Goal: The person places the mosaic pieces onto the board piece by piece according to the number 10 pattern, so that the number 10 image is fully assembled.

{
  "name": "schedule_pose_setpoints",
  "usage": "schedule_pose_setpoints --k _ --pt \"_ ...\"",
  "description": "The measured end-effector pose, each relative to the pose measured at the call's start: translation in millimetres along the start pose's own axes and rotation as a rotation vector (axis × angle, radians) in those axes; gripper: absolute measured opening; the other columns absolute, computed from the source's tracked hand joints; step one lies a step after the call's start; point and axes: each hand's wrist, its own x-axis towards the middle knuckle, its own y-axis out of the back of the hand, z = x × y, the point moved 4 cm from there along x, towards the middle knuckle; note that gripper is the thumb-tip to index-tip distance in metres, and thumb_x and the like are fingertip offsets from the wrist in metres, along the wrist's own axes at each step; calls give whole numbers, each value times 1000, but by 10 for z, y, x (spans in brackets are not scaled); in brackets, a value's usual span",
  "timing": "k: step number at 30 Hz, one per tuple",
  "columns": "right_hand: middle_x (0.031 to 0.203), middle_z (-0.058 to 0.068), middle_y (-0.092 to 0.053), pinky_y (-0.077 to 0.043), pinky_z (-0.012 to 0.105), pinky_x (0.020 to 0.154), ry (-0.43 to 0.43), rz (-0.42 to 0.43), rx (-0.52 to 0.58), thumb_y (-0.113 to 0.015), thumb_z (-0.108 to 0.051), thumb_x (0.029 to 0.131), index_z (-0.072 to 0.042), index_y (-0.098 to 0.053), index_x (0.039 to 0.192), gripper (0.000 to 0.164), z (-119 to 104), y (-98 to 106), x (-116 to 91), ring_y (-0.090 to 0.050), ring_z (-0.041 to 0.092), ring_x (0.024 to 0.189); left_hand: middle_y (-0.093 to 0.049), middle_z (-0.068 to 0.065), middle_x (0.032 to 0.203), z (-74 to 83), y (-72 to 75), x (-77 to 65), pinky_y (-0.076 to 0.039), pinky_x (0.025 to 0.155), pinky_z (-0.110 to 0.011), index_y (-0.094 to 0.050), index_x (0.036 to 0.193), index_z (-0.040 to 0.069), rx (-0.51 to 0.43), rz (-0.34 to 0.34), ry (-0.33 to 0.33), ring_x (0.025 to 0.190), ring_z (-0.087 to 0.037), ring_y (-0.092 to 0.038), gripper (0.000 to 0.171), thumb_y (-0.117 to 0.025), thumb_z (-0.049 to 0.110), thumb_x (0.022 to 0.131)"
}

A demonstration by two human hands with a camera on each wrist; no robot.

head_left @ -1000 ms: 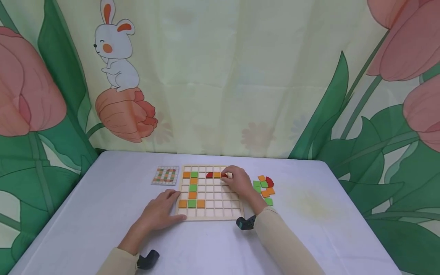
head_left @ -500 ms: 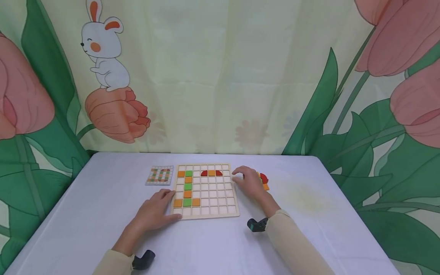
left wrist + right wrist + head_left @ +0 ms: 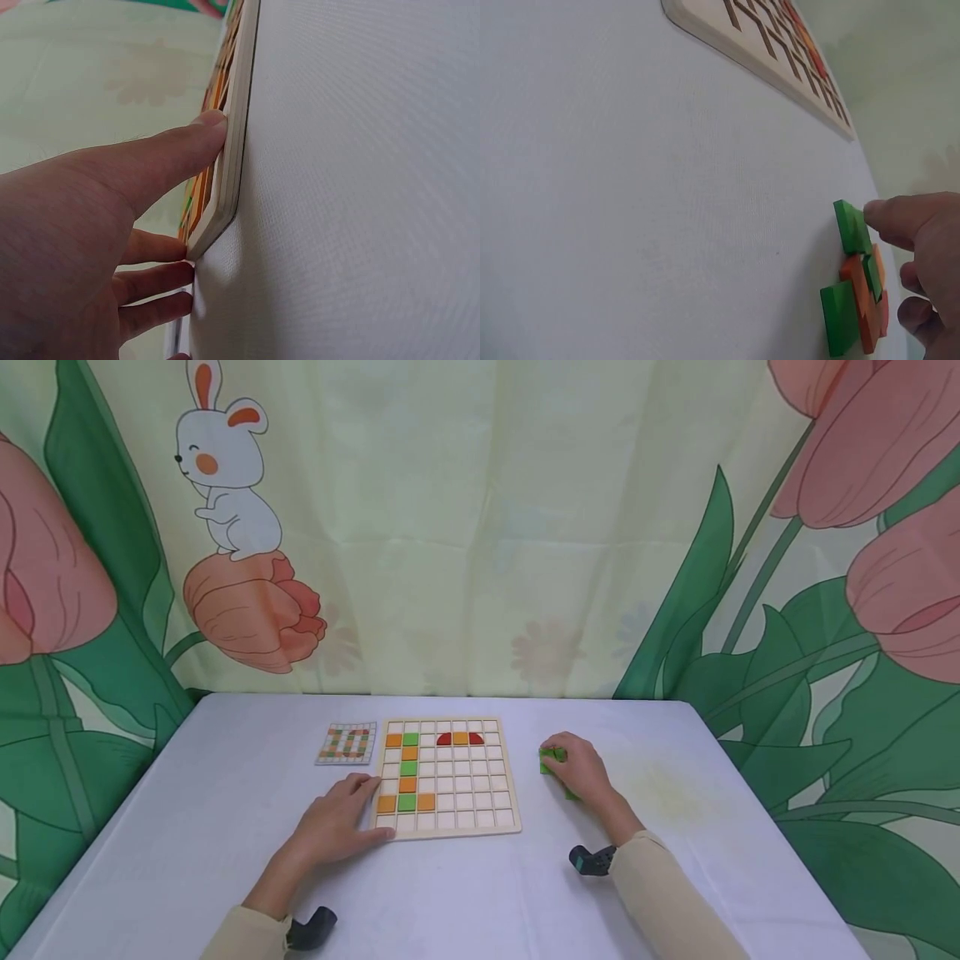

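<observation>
My left hand (image 3: 333,827) rests at the near left corner of a wooden grid board (image 3: 514,810). In the left wrist view, its thumb (image 3: 202,135) lies on the board's edge and the other fingers reach round the corner. To the right of the board, my right hand (image 3: 585,774) is over a small pile of tiles, thumb and forefinger at a green square tile (image 3: 852,227). The thumb (image 3: 885,217) meets that tile's edge in the right wrist view. Another green tile (image 3: 841,319), an orange tile (image 3: 866,300) and some red show beside it; my hand covers much of the pile in the head view.
Orange and green square tiles form a figure on the board's left side. Red quarter-round tiles (image 3: 476,739) flank an orange tile (image 3: 460,738) in an upper row. A small patterned card (image 3: 345,743) lies left of the board on the white-covered table (image 3: 450,902). A printed curtain (image 3: 450,568) hangs behind.
My right hand has left the board's upper right, where a red tile now sits in its cell, and moved right to the tile pile. The left hand stays at the board's corner.
</observation>
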Motion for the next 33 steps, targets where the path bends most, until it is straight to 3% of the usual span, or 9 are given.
schedule_pose_setpoints --k 8,24,33 --pt "128 9 -63 -43 51 104 -17 -43 -25 -69 -11 88 -12 -73 109 21 91 12 31 -55 31 124 -47 -12 142 -1 6 -10 -42 99 -58 -46 143 10 0 4 0 128 -32 -46 87 -74 56 75" --pt "123 8 -67 -43 51 104 -23 -72 -73 -70 -14 88 -13 -74 108 20 88 11 105 -56 32 123 -47 -12 142 -2 -10 2 -43 98 -57 -46 143 11 3 8 -2 129 -32 -46 87 -74 58 75" --pt "118 8 -69 -45 50 101 26 -47 -99 -72 -18 87 -13 -74 109 23 21 -43 119 -59 30 118 -47 -12 142 -2 -5 -4 -43 98 -56 -46 143 11 -3 8 -10 129 -31 -46 87 -74 57 75"
